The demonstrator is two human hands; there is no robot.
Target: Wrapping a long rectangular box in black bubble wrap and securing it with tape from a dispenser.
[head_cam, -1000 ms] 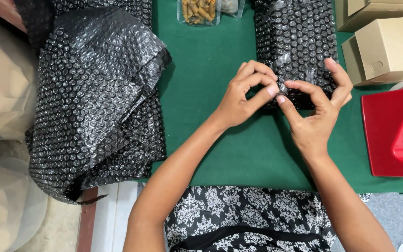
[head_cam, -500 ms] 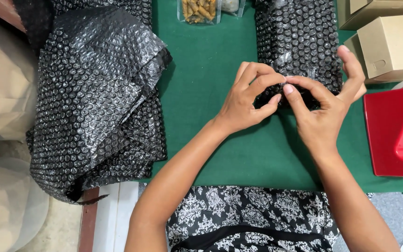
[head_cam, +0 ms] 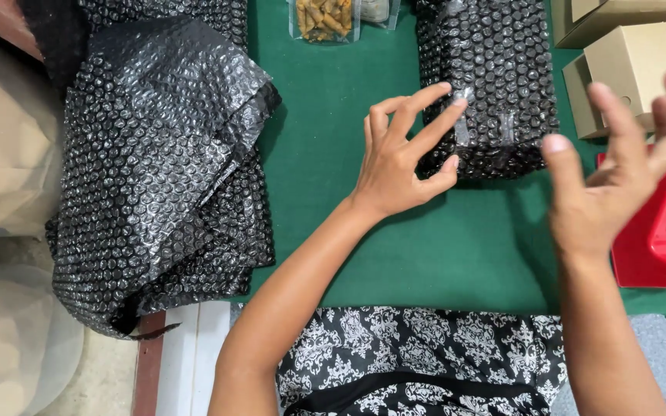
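- One parcel wrapped in black bubble wrap (head_cam: 487, 85) is seen lying on the green tabletop (head_cam: 395, 246), at the upper middle of the view, its near end closed with strips of clear tape.
- Left hand (head_cam: 402, 158): fingers spread and open, nothing pinched; fingertips are laid on or just over the near left corner of the parcel. Thumb touching or just beside the parcel's lower edge; exact contact cannot be told.
- Right hand (head_cam: 618, 177): open, fingers spread, blurred; held apart from the parcel, to its right, above the red tape dispenser (head_cam: 660, 239). Nothing is held in it.
- Progress, as judged: wrapping of this parcel appears done and the near end taped; whether the far end is sealed cannot be seen, as it runs out of view.
- Count: wrapped parcels, one. Loose heap of black bubble wrap (head_cam: 156, 169), one, draped over the left edge of the tabletop. Plain brown cardboard boxes (head_cam: 634, 62), at least three at the upper right, partly cut off. Clear pouches, two at the top edge; the one with brownish pieces inside (head_cam: 324, 19) is plainly seen, the other barely. Red dispenser, one.
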